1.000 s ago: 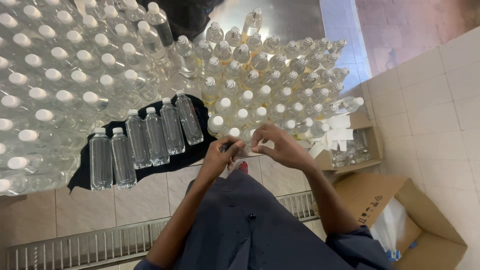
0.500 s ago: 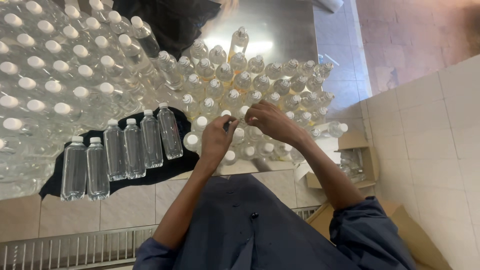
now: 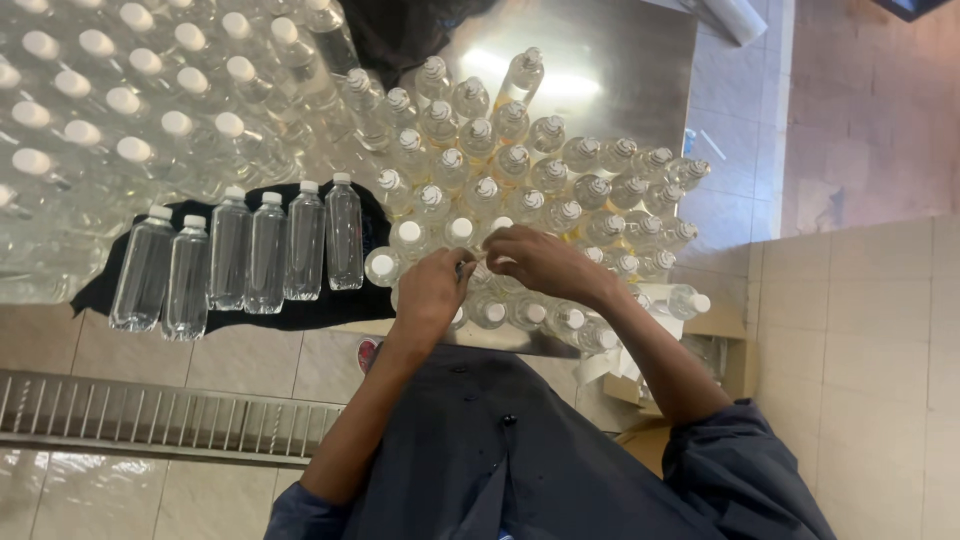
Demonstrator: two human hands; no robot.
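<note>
Left hand and right hand meet, fingers curled, apparently pinching a bottle cap between them among bottles.

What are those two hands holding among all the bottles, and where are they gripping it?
Both the left hand and right hand meet at the top of one clear bottle in the cluster; fingers hide the exact grip.

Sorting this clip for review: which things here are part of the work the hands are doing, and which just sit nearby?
In the work:
- left hand and right hand, meeting over one bottle top
- cluster of capped clear bottles under them
- metal table

Lying about:
- six bottles in a row on black cloth
- big bottle batch
- cardboard box
- floor drain grate
</note>
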